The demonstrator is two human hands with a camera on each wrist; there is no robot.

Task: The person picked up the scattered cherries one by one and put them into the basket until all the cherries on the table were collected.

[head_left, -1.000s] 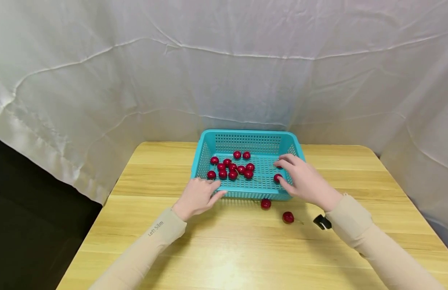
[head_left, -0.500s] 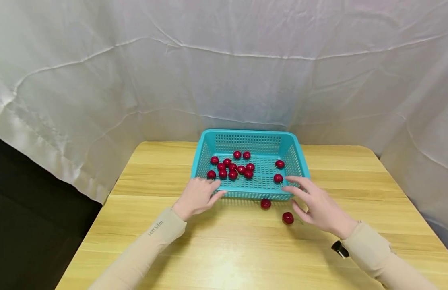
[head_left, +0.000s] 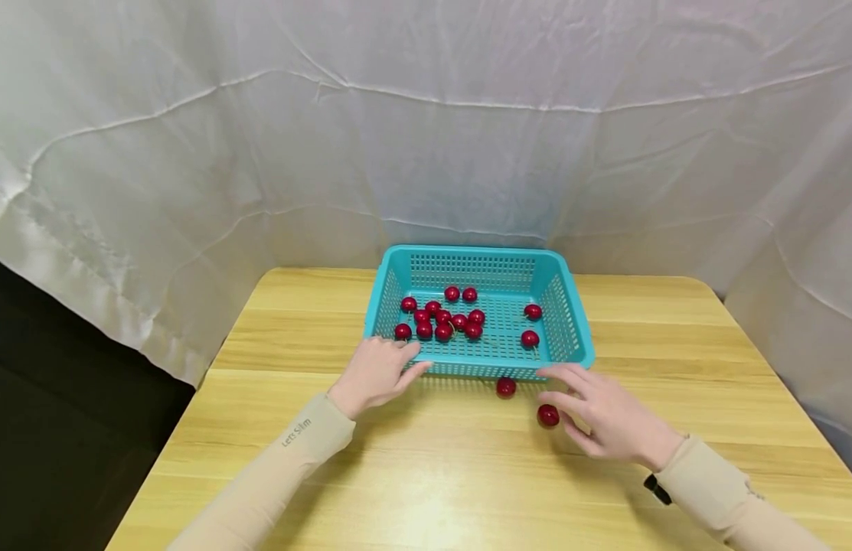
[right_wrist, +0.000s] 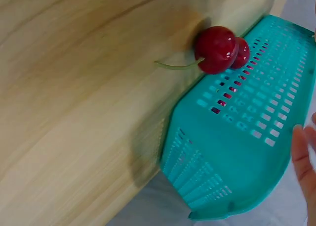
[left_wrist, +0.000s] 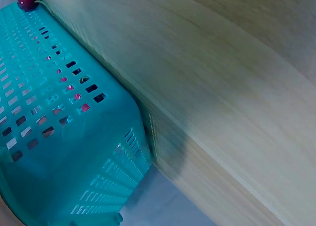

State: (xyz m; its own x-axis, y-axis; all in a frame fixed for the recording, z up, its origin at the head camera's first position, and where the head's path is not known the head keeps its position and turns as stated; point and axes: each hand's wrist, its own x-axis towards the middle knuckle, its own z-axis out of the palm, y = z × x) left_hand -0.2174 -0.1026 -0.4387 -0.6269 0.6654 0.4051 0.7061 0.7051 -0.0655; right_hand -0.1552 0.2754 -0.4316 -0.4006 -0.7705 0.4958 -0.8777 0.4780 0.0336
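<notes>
A turquoise plastic basket (head_left: 477, 363) holds several red cherries (head_left: 442, 332), most of them clustered toward its left half. My left hand (head_left: 373, 375) grips the basket's front rim near the left corner, thumb outside. In front of the basket, two cherries lie on the table: one (head_left: 506, 387) close by the front wall, another (head_left: 548, 415) nearer and to the right. My right hand (head_left: 613, 418) hovers beside that nearer cherry with spread, slightly bent fingers and nothing between them. The right wrist view shows the nearer cherry (right_wrist: 215, 49) with its green stem, and the fingers (right_wrist: 302, 159) apart from it.
The wooden table (head_left: 426, 474) has rounded far corners. Pale fabric (head_left: 426, 138) hangs behind it and along its sides. A dark area (head_left: 53, 398) lies beyond the left edge. The basket's wall (left_wrist: 74, 117) is perforated.
My right hand has come out of the basket and moved toward me, down beside the nearer table cherry. Two cherries at the basket's right end are now uncovered. The left hand stays put.
</notes>
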